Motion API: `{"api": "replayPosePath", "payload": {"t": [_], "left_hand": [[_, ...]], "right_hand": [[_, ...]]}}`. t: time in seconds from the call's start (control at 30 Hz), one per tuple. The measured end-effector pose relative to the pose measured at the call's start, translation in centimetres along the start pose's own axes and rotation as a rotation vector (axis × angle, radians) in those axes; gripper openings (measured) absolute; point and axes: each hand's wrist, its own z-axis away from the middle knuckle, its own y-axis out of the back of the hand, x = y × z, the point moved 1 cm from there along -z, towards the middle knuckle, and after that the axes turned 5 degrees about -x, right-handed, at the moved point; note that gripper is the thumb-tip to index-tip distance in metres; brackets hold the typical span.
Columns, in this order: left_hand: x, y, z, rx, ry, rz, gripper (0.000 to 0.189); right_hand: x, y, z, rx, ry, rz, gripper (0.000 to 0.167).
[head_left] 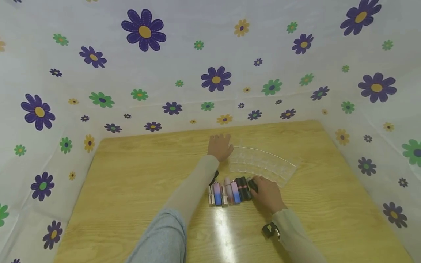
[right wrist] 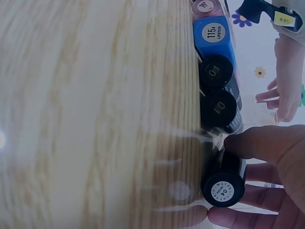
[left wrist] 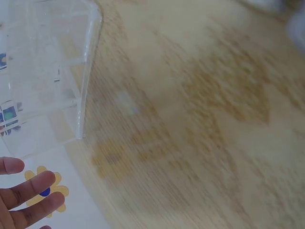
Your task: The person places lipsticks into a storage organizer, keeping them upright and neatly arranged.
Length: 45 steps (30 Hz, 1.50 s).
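My right hand (head_left: pixel 268 195) pinches a dark lipstick tube (right wrist: pixel 224 188) with a round label on its black end, at the right end of a row of lipsticks. Beside that tube lie two black lipsticks (head_left: pixel 243 188), then a pink-and-blue lipstick (head_left: pixel 235 192) whose end reads 115 in the right wrist view. Further left come a pinkish tube (head_left: pixel 228 190), silver tubes (head_left: pixel 224 196) and another pink-and-blue lipstick (head_left: pixel 217 193). My left hand (head_left: pixel 219 147), fingers extended and holding nothing, is by the left end of a clear plastic organizer (left wrist: pixel 88 71) with curved tiers.
The wooden table (head_left: pixel 138 190) carries the organizer behind the lipstick row. A white sheet (head_left: pixel 184 54) with purple, green and yellow flowers rises around the table's back and sides. A black wrist device (head_left: pixel 270 230) is strapped at the right sleeve.
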Motion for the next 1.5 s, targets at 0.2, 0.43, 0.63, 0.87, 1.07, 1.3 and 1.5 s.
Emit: {"api": "replayPosePath", "payload": {"t": [0.2,0.43,0.63,0.87,1.07,1.3,1.5], "left_hand": [[-0.4,-0.9,-0.1,-0.007,0.006,0.040,0.046],[-0.4,-1.1,0.0,0.057,-0.017,0.017,0.042],[0.1,-0.4,-0.1,0.107,-0.096,0.011,0.041],[0.1,-0.1,-0.8,0.061,-0.105,-0.032,0.038],[-0.3,-0.7,-1.3,0.035,-0.064,0.017,0.033],[-0.3,-1.5,-1.2,0.027,-0.010,0.109,0.027],[-0.1,-1.9,-1.4,0.019,0.040,0.137,0.028]], "right_hand": [[0.0,0.1,0.1,-0.003,-0.039,-0.025,0.032],[0.4,0.5,0.5,-0.022,-0.095,-0.095,0.022],[0.9,1.5,1.3,0.023,-0.115,-0.151,0.027],[1.1,3.3,2.9,0.147,-0.087,-0.193,0.029],[1.9,4.3,3.8,0.228,-0.088,-0.287,0.025],[3.2,4.9,4.1,0.366,0.009,-0.427,0.025],[5.0,5.3,3.6,0.465,-0.020,-0.456,0.028]]}}
